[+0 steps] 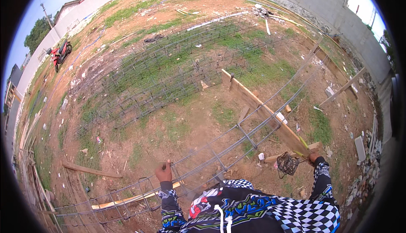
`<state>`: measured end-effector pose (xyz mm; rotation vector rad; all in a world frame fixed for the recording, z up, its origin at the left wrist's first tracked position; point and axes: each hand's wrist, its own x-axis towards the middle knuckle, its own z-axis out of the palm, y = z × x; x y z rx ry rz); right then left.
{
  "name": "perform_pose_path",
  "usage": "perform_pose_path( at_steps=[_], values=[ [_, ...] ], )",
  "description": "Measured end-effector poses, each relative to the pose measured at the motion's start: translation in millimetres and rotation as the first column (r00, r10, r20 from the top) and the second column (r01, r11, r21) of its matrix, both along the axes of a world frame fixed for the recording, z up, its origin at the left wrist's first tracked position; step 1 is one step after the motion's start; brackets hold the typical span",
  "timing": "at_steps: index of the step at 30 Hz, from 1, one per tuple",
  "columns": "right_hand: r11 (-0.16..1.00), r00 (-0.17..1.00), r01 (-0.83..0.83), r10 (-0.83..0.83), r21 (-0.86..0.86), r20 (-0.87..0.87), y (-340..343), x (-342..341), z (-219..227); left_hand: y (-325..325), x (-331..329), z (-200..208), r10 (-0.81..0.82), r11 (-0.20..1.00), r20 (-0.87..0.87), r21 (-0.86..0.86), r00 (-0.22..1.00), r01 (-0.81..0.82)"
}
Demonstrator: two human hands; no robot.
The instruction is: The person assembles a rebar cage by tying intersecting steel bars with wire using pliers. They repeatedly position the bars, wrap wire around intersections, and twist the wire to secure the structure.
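Observation:
A long cage of steel rebar (pixel 218 159) runs from the lower left to the upper right, passing close in front of me. My left hand (pixel 163 172) is closed round its far upper bar. To the right, my right hand (pixel 314 156) is closed at the near end of an upright wooden plank (pixel 264 110), on which the cage rests. Two yellow-green strips, like tool handles (pixel 303 143), stick out from that hand; the tool's head is hidden. A tangled coil of dark tie wire (pixel 287 164) lies beside the right hand.
More rebar cages (pixel 156 76) lie on the grass ahead. Wooden stakes (pixel 342 87) stand at the right. Loose boards (pixel 91 169) lie at lower left, rubble (pixel 366 178) along the right. A red motorcycle (pixel 61 54) is parked far left; a grey wall (pixel 308 7) stands behind.

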<state>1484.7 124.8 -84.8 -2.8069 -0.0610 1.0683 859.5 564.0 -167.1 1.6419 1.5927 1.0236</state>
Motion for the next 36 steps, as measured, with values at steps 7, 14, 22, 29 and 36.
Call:
perform_pose_path(
  at_steps=[7, 14, 22, 29, 36],
  values=[
    [0.19, 0.652, 0.753, -0.346, 0.629, -0.675, 0, -161, -36, 2, -23, 6, -0.232, 0.971, 0.035, -0.056, 0.972, 0.234],
    [-0.104, 0.833, 0.498, 0.332, 0.861, -0.442, 157, -300, 48, 2, -39, 16, -0.311, 0.929, 0.061, -0.192, 0.949, 0.317],
    [0.248, 0.528, 0.562, 0.628, 0.789, -0.572, 378, -369, 28, 16, -44, 20, -0.479, 0.859, 0.001, -0.206, 0.878, 0.469],
    [0.349, 0.166, 0.809, 0.636, 0.473, -0.753, 439, -441, -12, 37, -49, 23, -0.669, 0.733, -0.19, -0.328, 0.718, 0.596],
    [0.237, 0.505, 0.738, 0.427, 0.632, -0.75, 463, -451, -29, 44, -55, 8, -0.694, 0.702, -0.033, -0.256, 0.719, 0.665]
  ],
)
